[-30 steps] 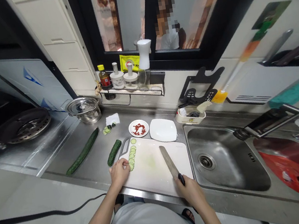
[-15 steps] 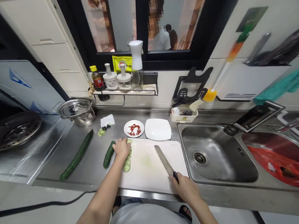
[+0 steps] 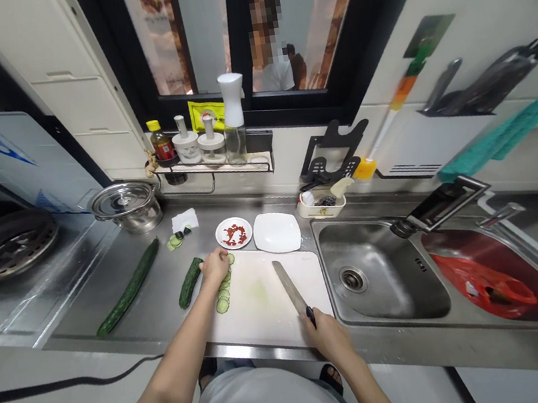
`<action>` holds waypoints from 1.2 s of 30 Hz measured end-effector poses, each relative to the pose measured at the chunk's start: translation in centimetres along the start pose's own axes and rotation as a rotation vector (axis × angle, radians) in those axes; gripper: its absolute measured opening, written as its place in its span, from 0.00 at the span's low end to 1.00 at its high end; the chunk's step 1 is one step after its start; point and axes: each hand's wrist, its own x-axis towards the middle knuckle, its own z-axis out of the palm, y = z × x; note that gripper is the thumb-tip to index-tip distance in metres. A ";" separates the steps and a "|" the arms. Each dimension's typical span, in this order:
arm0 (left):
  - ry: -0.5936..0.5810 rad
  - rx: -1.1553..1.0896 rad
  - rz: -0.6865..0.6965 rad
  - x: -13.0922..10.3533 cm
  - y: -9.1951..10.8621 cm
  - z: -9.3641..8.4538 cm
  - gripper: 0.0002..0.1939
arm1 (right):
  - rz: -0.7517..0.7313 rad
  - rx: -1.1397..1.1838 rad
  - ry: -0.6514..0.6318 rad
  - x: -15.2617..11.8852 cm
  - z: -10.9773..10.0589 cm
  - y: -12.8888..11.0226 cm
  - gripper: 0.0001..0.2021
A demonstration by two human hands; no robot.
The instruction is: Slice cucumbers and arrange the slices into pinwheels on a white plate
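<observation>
My right hand [image 3: 326,334] grips a kitchen knife [image 3: 289,286] by its black handle, and the blade lies low over the right part of the white cutting board [image 3: 272,325]. Along the board's left edge runs a row of cucumber slices [image 3: 223,294]. At the far end of this row is my left hand [image 3: 215,265], its fingers drawn together beside the slices; what is between the fingertips is hidden. Just left of that hand lies a cut piece of cucumber [image 3: 190,284]. A long whole cucumber [image 3: 130,289] rests farther left on the steel counter.
Behind the board stand a small plate with chopped red bits [image 3: 222,242] and a white square plate [image 3: 276,233]. Cucumber scraps [image 3: 174,242] lie near a white tissue [image 3: 184,219]. A lidded steel pot [image 3: 134,211] is at back left, a sink [image 3: 381,272] at right.
My left hand has gone from lying spread over the far slices to having its fingers drawn together. The knife stays in my right hand. The whole view has shifted slightly.
</observation>
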 end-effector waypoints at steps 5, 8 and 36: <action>-0.116 -0.117 0.095 -1.3 0.8 0.5 0.11 | 0.001 -0.008 -0.005 0.1 0.0 0.0 0.21; -0.261 -0.105 0.216 -2.0 1.4 0.6 0.11 | -0.003 0.008 0.003 0.1 0.0 0.1 0.21; -0.263 0.189 0.241 -2.7 3.1 2.6 0.09 | -0.117 -0.126 -0.004 -2.0 -0.6 -1.0 0.19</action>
